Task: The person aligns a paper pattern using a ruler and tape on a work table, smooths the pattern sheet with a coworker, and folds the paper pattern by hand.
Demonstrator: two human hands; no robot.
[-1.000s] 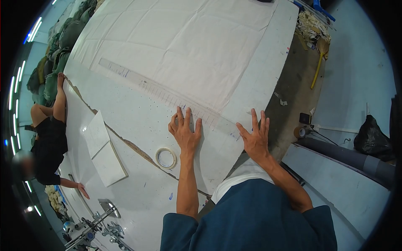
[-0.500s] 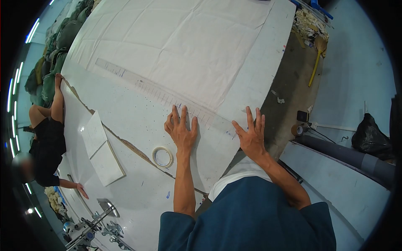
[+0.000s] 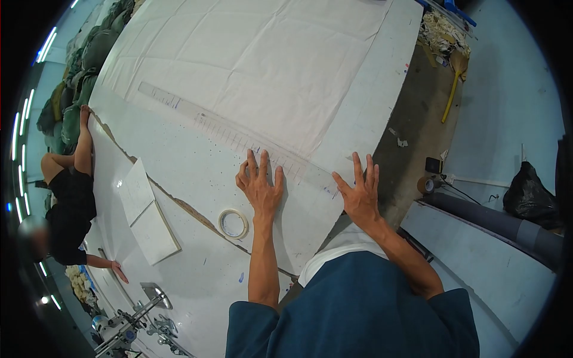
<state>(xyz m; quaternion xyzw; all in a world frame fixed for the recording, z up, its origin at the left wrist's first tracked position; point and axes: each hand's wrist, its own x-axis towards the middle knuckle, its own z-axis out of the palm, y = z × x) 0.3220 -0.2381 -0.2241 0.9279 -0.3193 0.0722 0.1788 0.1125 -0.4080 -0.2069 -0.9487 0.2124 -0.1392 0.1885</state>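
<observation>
A long clear ruler (image 3: 221,128) lies slantwise across the table, along the near edge of a white cloth (image 3: 268,65). My left hand (image 3: 261,188) has its fingers spread, with the fingertips at the ruler's near side. At the ruler's right end, my right hand (image 3: 361,194) is also spread, its thumb by the end of the ruler and its other fingers past it, near the table edge. Neither hand grasps anything. To the left of my left forearm a roll of tape (image 3: 233,224) lies flat on the table.
An open white booklet (image 3: 154,230) lies left of the tape, beyond a chipped table seam (image 3: 179,204). Metal machinery (image 3: 134,325) stands at the lower left. Another person (image 3: 68,221) sits at the far left. A dark fabric roll (image 3: 495,224) and black bag (image 3: 531,194) are on the right.
The whole view has shifted very slightly. Both hands, the ruler and the cloth keep the same places relative to one another.
</observation>
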